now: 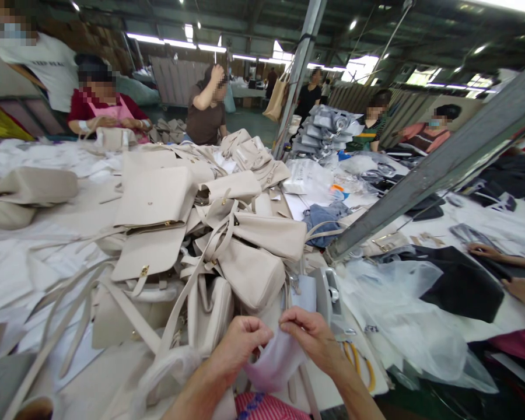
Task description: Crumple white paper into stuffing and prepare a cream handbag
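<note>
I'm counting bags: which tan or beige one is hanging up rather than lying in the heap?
The tan bag beside the farther grey post; it hangs by its handles, while the beige bags lie piled nearer the camera.

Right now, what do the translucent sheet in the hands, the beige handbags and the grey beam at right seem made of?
Sheet: probably thin, limp plastic; pink seems to show through.
Handbags: leather or imitation, unclear which; smooth, matte, softly folding.
Beam: likely painted metal; dull grey, straight-edged, scuffed.
</note>
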A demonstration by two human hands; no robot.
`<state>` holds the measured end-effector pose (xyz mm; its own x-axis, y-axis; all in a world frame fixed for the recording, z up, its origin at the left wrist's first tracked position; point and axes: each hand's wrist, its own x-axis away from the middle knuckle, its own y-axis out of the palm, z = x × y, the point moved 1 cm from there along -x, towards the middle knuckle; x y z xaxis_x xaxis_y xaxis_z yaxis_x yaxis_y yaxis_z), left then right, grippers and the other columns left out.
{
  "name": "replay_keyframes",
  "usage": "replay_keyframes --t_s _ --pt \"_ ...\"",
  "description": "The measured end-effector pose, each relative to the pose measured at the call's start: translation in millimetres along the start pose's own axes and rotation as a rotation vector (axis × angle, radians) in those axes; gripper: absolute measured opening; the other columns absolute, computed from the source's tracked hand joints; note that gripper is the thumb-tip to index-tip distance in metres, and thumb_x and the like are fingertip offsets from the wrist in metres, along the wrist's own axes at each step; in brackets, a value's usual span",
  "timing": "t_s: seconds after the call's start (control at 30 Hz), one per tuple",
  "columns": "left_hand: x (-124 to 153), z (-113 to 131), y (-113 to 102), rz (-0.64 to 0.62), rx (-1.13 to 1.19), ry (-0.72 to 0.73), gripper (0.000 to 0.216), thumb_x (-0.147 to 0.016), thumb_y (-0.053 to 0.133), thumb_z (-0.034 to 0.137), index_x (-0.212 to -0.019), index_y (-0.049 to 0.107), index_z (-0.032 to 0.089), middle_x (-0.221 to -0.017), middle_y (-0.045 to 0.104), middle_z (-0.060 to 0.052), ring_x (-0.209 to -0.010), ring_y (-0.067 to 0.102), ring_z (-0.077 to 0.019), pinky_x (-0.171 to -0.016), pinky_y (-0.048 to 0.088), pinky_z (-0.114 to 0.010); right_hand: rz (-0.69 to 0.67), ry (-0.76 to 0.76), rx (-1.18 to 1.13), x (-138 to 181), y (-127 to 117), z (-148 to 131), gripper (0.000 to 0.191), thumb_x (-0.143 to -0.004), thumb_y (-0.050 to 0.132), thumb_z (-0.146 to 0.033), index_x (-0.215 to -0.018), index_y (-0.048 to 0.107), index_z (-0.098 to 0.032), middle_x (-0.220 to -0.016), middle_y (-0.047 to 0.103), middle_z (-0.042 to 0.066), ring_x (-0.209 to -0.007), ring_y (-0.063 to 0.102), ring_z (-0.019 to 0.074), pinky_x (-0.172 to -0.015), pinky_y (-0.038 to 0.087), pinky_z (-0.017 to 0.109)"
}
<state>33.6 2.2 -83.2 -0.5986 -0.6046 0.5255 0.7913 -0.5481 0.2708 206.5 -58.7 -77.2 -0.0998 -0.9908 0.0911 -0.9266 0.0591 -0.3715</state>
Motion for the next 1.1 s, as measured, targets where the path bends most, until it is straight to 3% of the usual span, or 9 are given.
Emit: replay_keyframes --t_s 0.37,0.67,0.87,0.97,1.1 --pt "6.2 8.0 -0.5 -0.013 0.046 -0.026 0.051 -0.062 0.064 0.067 -0.063 0.054 0.017 -0.062 0.048 0.002 -0.059 0.041 -0.0120 -0.058 0.029 -0.026 0.032 0.013 0.013 0.4 -0.6 2.7 0.017 -0.085 0.060 -0.032 -0.075 0.069 -0.022 -0.067 0.064 -0.002 -0.067 0.056 0.0153 -0.066 0.040 0.025" --pt "0.9 -0.8 0.1 -0.035 0.016 -0.070 0.053 -0.053 0.076 0.063 -0.057 0.046 0.019 -0.054 0.041 0.007 -0.051 0.033 -0.0083 -0.055 0.024 -0.026 0.029 0.001 -0.003 0.4 -0.3 6.1 0.017 -0.084 0.061 -0.032 -0.075 0.069 -0.021 -0.069 0.065 -0.002 -0.068 0.056 0.0150 -0.066 0.041 0.025" --pt "4.0 2.2 -0.3 -0.049 -0.004 -0.044 0.048 -0.054 0.076 0.058 -0.064 0.052 0.017 -0.058 0.044 0.006 -0.055 0.034 -0.0090 -0.055 0.022 -0.025 0.057 0.026 0.005 -0.3 -1.6 3.8 0.018 -0.081 0.062 -0.035 -0.075 0.070 -0.020 -0.068 0.065 -0.001 -0.068 0.057 0.0161 -0.067 0.042 0.026" --pt "4.3 1.5 -0.9 -0.035 -0.019 -0.073 0.045 -0.049 0.078 0.052 -0.064 0.055 0.016 -0.058 0.049 0.003 -0.055 0.037 -0.0098 -0.054 0.022 -0.026 0.085 0.096 -0.008 -0.2 -4.4 4.4 0.025 -0.081 0.061 -0.042 -0.085 0.073 -0.020 -0.075 0.069 0.002 -0.072 0.059 0.0185 -0.069 0.044 0.029" --pt "1.0 -1.3 -3.7 0.075 -0.003 -0.048 0.044 -0.050 0.076 0.053 -0.059 0.053 0.017 -0.054 0.048 0.004 -0.052 0.035 -0.0092 -0.054 0.021 -0.026 0.039 0.217 -0.134 2.8 -8.3 8.5 0.046 -0.084 0.055 -0.054 -0.108 0.072 -0.020 -0.088 0.073 0.006 -0.081 0.062 0.0220 -0.076 0.046 0.033"
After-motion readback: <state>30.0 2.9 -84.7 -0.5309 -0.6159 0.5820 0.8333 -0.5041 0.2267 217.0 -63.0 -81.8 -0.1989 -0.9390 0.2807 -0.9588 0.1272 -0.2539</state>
